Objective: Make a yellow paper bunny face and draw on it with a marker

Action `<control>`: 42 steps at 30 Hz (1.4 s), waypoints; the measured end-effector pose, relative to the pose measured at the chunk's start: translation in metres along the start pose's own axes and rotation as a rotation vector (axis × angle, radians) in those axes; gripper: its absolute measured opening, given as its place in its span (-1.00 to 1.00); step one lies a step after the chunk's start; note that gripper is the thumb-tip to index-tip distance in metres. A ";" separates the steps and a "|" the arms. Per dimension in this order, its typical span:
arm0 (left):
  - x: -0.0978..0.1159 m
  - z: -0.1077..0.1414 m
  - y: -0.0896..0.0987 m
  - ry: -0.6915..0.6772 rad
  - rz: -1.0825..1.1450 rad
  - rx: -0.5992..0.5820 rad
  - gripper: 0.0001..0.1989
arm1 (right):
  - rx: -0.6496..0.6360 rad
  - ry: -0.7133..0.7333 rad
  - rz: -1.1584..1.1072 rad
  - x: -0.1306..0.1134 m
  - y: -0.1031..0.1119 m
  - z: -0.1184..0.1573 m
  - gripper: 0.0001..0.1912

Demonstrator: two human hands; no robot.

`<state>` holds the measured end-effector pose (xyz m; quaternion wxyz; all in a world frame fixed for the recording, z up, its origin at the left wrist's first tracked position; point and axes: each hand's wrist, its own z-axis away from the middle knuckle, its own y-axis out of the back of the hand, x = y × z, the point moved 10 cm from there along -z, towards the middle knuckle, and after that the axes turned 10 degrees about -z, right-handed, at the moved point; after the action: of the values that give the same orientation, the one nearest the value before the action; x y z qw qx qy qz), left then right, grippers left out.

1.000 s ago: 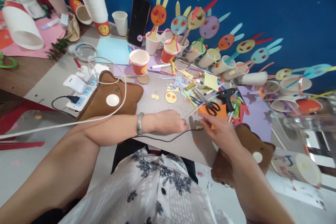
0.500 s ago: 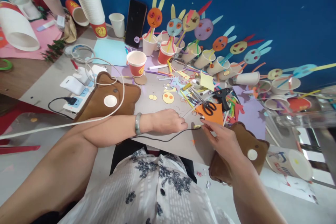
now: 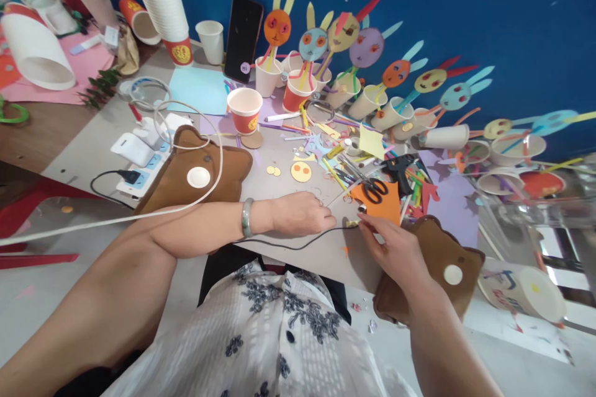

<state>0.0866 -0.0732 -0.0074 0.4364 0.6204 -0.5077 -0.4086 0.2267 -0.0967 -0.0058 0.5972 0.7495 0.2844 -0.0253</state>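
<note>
My left hand (image 3: 302,214) rests on the table near its front edge, fingers curled into a fist; what they hold, if anything, is hidden. A thin pale strip (image 3: 341,192) slants away from just beyond its knuckles; whether the hand grips it I cannot tell. My right hand (image 3: 395,251) has thumb and forefinger close together, with something too small to name at the tips. Just beyond them lie orange paper (image 3: 390,206) and black-handled scissors (image 3: 374,190). Between the hands and the paper cups sits a yellow paper disc (image 3: 301,172) with two orange spots, beside small yellow circles (image 3: 274,171).
Paper cups holding rabbit-faced figures (image 3: 277,28) line the blue wall. A black glue gun (image 3: 399,172) lies among paper scraps. Brown cushions (image 3: 223,167) flank the hands. A white cable (image 3: 116,221) crosses my left forearm near a power strip (image 3: 139,177). A phone (image 3: 243,37) leans upright.
The whole view has shifted slightly to the right. Both hands keep nearly the same pose and place on the table.
</note>
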 end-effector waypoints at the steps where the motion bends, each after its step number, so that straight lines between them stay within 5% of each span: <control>1: 0.000 0.000 0.000 0.000 0.001 0.006 -0.82 | 0.003 0.002 -0.003 0.000 0.000 0.000 -0.77; 12: 0.000 0.000 -0.001 -0.009 0.013 -0.009 -0.84 | 0.197 -0.057 -0.018 0.003 0.017 -0.005 -0.76; 21: -0.004 0.000 -0.002 0.041 0.053 -0.038 -0.85 | 0.201 -0.050 -0.057 -0.007 0.021 -0.017 -0.82; 28: -0.011 -0.002 0.008 0.142 0.707 -0.015 -0.58 | 0.232 0.108 -0.027 -0.065 0.028 -0.032 -0.64; 33: 0.005 0.001 -0.004 0.107 1.177 -0.096 -0.81 | 0.130 0.481 -0.110 -0.126 -0.004 -0.049 -0.59; 35: 0.001 0.002 -0.012 0.158 1.181 -0.116 -0.81 | 0.085 0.546 -0.115 -0.129 -0.016 -0.057 -0.61; 42: -0.023 -0.009 -0.021 0.326 1.349 0.067 -0.73 | -0.086 0.421 0.116 -0.081 -0.039 -0.075 -0.44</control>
<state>0.0971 -0.0474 -0.0233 0.6463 0.2357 -0.7227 0.0662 0.1185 -0.0554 0.0114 0.5565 0.7273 0.3599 0.1781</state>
